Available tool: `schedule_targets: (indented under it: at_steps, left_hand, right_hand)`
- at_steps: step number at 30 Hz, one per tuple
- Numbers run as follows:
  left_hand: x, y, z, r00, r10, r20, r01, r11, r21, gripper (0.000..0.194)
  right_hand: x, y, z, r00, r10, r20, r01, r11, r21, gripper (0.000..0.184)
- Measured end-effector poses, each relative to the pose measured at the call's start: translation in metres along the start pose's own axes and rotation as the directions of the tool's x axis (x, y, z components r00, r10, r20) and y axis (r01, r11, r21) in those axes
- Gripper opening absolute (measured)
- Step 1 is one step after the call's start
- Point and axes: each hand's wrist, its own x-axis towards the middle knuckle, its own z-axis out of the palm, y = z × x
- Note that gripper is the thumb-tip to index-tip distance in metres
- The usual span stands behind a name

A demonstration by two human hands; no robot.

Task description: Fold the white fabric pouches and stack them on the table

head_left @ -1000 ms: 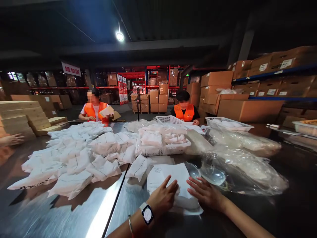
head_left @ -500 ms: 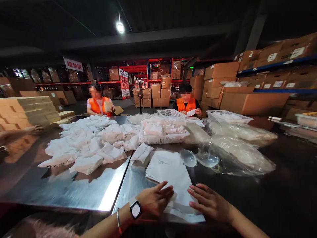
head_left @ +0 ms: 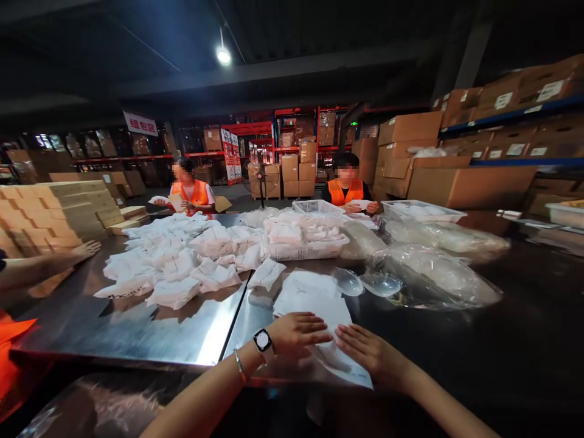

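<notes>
A stack of flat white bags (head_left: 314, 295) lies on the metal table in front of me. My left hand (head_left: 298, 333), with a watch on its wrist, rests over the near part of the stack, fingers stretched out to the right. From the other side my right hand (head_left: 365, 350) lies on the stack's right edge, fingers extended and flat. The fingertips of both hands come close together. Beyond the stack are two clear plastic scoop-like pieces, one (head_left: 347, 282) beside the other (head_left: 382, 285). One filled white packet (head_left: 267, 274) sits at the stack's left.
Filled white packets (head_left: 168, 261) are heaped on the left. A white basket (head_left: 305, 248) of packets stands behind the stack, with clear plastic bags (head_left: 438, 277) at right. Two co-workers in orange vests sit opposite; another person's arm (head_left: 50, 267) reaches in near stacked boxes (head_left: 59, 207).
Both hands have moved closer together over the white bags, and their fingers now lie flatter. At left, a co-worker's arm reaches further in, and an orange garment has come into view.
</notes>
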Motion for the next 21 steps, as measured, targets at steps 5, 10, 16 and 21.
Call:
schedule_targets:
  at_steps: [5, 10, 16, 21]
  left_hand:
    - [-0.023, -0.009, -0.004, 0.997, -0.008, -0.08, 0.008, 1.0, -0.003, 0.059]
    - [-0.017, -0.008, -0.007, 0.996, -0.028, 0.082, 0.02, 0.995, 0.096, 0.049]
    - [0.001, 0.001, 0.008, 0.993, -0.013, 0.115, 0.007, 0.999, 0.051, 0.038]
    - [0.001, 0.003, 0.01, 0.983, -0.086, 0.161, 0.101, 0.991, -0.085, 0.043]
  right_hand:
    - [-0.001, 0.002, -0.002, 0.999, 0.023, -0.035, -0.021, 0.997, 0.069, 0.051]
    - [0.0, 0.004, -0.002, 0.999, 0.024, -0.028, -0.021, 0.994, 0.108, 0.056]
    - [-0.005, 0.005, -0.001, 0.999, 0.021, 0.049, -0.03, 0.983, 0.182, 0.053]
    - [-0.003, 0.005, 0.005, 0.992, 0.103, 0.078, -0.123, 0.937, 0.328, 0.047]
